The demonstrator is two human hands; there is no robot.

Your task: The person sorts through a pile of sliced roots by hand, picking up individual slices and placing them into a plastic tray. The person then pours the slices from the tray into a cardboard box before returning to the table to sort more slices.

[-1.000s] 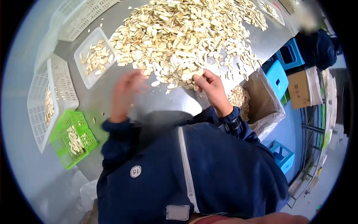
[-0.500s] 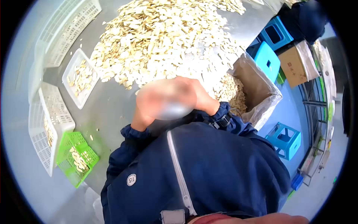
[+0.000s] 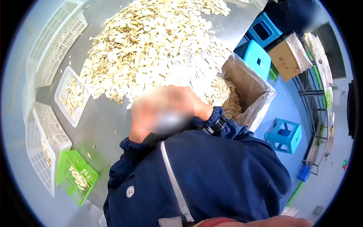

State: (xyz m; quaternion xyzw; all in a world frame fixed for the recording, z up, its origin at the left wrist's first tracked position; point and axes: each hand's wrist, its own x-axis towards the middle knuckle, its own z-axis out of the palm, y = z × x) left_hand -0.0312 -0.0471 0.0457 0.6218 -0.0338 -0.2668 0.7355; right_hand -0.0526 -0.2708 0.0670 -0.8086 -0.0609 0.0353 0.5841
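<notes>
My left hand and my right hand are close together in front of my chest, at the near edge of a big pile of thin, pale, dried-looking slices. A blurred patch covers the fingers of both hands, so whatever lies between them cannot be made out. To the right of my right hand, a lined box holds more pale pieces. Left of the pile lies a shallow white tray with some slices in it.
White perforated baskets line the left side, near a green basket with slices inside. Blue stools, a cardboard box and a metal rack stand at right. Another person's dark clothing shows at top right.
The whole view has shifted and turned slightly, so the pile and right-hand objects sit further left and the left baskets lower. Both hands remain together by the pile.
</notes>
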